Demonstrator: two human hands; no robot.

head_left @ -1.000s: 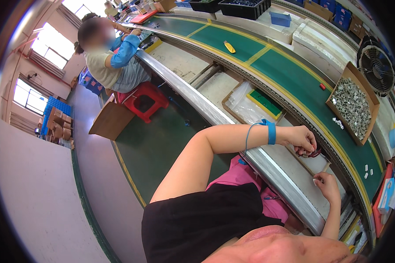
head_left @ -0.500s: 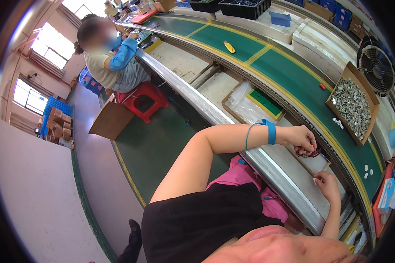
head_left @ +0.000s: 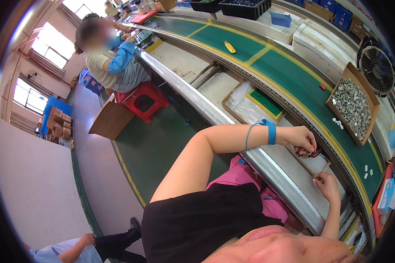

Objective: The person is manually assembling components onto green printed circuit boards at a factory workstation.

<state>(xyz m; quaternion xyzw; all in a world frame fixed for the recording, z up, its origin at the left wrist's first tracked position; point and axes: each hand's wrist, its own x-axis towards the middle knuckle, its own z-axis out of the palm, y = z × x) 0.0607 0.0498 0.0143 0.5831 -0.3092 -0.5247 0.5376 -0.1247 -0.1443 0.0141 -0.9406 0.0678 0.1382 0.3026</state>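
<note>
Head view: left hand (head_left: 301, 138) pinches a small dark-red part (head_left: 313, 154) beside the near edge of the green belt (head_left: 285, 79); it looks light, maybe bendy, best gripped gently by one end. Right hand (head_left: 328, 186), apart and to the right, has its fingers curled; can't tell whether it's grasping anything.

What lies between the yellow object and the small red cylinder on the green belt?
In the head view, only bare green belt lies between them, crossed by one yellow stripe; no other object is there.
</note>
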